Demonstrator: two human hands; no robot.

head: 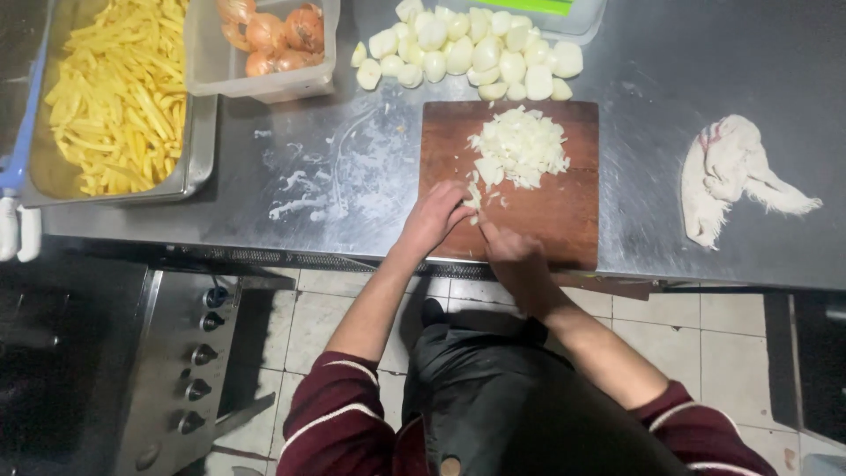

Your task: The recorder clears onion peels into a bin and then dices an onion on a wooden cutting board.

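My left hand (434, 216) rests on the near left part of a wooden cutting board (564, 211), its fingertips pinching a small piece of peeled onion (474, 197). My right hand (514, 256) is closed right beside it, around what looks like a knife handle; the blade (482, 220) is seen edge-on and barely shows. A heap of chopped onion (518, 145) lies on the far half of the board. Several peeled whole onions (476, 48) are piled on the steel counter (652, 70) behind the board.
A steel tray of raw potato sticks (123, 88) stands at the left. Next to it is a clear tub of unpeeled onions (273, 40). A crumpled white cloth (731, 172) lies at the right. Stove knobs (204, 353) are below left, above a tiled floor.
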